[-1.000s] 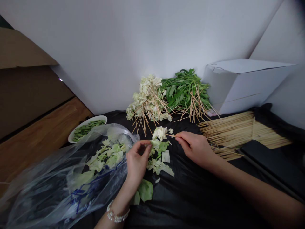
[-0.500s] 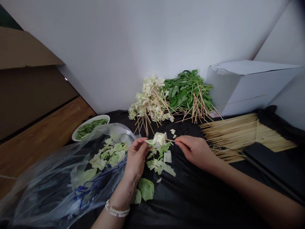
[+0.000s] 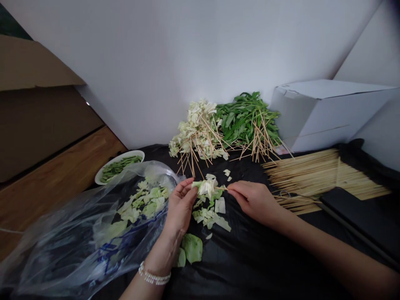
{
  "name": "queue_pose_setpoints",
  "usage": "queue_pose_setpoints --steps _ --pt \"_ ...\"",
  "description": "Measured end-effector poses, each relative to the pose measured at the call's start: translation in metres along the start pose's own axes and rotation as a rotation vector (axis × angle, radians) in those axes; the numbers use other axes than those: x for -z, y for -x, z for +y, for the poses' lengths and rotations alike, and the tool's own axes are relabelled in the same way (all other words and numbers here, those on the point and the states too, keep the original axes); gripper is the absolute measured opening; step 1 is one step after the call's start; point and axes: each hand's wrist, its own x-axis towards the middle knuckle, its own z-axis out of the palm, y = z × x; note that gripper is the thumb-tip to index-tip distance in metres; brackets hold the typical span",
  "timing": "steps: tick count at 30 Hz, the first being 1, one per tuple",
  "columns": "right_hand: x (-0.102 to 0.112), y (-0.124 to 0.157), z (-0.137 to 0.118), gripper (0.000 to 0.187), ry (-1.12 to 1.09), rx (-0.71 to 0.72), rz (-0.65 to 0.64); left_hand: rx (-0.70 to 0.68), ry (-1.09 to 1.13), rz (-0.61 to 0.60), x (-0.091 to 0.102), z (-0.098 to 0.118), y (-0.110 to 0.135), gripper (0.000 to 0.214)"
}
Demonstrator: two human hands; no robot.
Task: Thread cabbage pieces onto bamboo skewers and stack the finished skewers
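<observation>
My right hand [image 3: 252, 199] is closed on the end of a thin wooden skewer [image 3: 223, 188]. Pale cabbage pieces [image 3: 208, 186] are threaded on the skewer's other end. My left hand [image 3: 181, 204], with a beaded bracelet at the wrist, pinches a cabbage leaf [image 3: 196, 184] at the far end of that bunch. Loose cabbage scraps [image 3: 208, 217] lie on the black sheet [image 3: 246, 258] just below the hands. A larger green cabbage leaf [image 3: 192, 248] rests nearer to me, beside my left forearm.
A clear plastic bag [image 3: 71, 246] of cut cabbage lies left, with a white bowl [image 3: 99, 176] of green beans behind it. At the back are skewered cabbage [image 3: 195, 121] and skewered leafy greens [image 3: 240, 112]. Bare skewers [image 3: 306, 168], scissors [image 3: 285, 193] and a white box [image 3: 312, 112] are right.
My right hand has shifted slightly left and down with the skewer, toward my left hand. The leaf at the left fingertips now looks more folded.
</observation>
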Motion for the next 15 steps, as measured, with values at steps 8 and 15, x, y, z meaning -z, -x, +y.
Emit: queue_pose_setpoints --steps 8,15 --pt "0.0036 -0.0041 -0.0052 0.022 -0.238 0.022 -0.005 -0.151 -0.109 0.077 0.0068 -0.0038 -0.0029 0.032" --pt "-0.0009 -0.004 -0.0021 0.028 -0.298 -0.05 -0.052 -0.262 -0.231 0.049 0.0054 -0.0052 0.0007 0.031"
